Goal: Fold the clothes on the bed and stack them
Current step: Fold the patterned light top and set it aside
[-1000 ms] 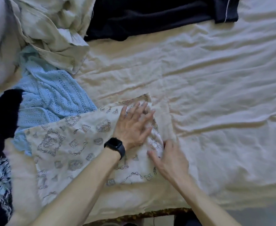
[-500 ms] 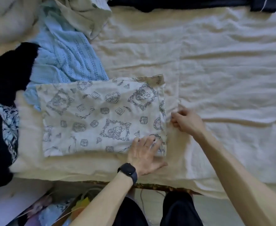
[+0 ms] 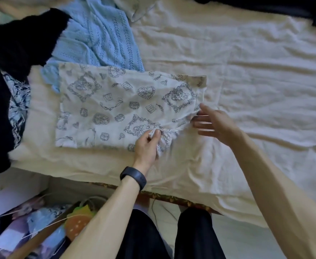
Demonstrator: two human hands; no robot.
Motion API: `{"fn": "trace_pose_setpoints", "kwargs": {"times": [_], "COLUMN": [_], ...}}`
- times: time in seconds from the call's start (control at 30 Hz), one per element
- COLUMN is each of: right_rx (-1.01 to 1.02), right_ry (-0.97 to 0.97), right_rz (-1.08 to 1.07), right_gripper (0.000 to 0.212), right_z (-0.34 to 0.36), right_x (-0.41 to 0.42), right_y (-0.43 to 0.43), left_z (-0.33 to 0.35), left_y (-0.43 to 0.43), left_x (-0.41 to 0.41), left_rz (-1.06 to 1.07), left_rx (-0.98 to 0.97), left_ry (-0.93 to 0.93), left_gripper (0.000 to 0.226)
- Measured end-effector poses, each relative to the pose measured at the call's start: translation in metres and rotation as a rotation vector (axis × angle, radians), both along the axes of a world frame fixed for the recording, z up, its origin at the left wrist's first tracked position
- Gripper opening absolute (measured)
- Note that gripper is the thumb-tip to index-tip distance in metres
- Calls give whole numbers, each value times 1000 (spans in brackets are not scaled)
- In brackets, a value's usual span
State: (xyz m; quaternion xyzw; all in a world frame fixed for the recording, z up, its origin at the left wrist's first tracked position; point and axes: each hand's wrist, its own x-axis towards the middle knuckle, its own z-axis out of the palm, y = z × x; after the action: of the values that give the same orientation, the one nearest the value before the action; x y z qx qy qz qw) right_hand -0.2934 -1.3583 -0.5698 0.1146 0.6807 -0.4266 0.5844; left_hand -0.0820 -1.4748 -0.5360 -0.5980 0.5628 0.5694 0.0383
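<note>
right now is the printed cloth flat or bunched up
The printed cloth lies mostly flat on the bed, but its near right corner is bunched where the left hand pinches it.

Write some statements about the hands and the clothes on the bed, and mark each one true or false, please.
1. The left hand pinches the printed garment. True.
2. The right hand is closed in a fist. False: its fingers are spread open.
3. The blue knit lies on top of the printed garment. False: the printed garment overlaps the knit.
4. A dark watch sits on the left wrist. True.
</note>
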Motion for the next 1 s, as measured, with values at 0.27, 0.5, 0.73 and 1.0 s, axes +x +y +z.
{"fn": "trace_pose_setpoints", "kwargs": {"times": [0.27,0.5,0.73,1.0], "right_rx": [78,55,-50,-5], "right_ry": [59,346,812,922], "right_rz": [36,-35,270,664], "right_gripper": [31,16,49,86], "right_z": [-3,24,73,44], "right_x": [1,8,101,221], "right_y": [-51,-93,-241,-393], "left_z": [18,38,49,-6], "left_y": [1,-12,-102,-221], "left_x": [6,30,113,221], "left_rz": [-124,67,399,71], "left_rx": [-79,-98,-317,-248], "left_ry": [127,257,175,-283], "left_gripper": [8,16,16,22]}}
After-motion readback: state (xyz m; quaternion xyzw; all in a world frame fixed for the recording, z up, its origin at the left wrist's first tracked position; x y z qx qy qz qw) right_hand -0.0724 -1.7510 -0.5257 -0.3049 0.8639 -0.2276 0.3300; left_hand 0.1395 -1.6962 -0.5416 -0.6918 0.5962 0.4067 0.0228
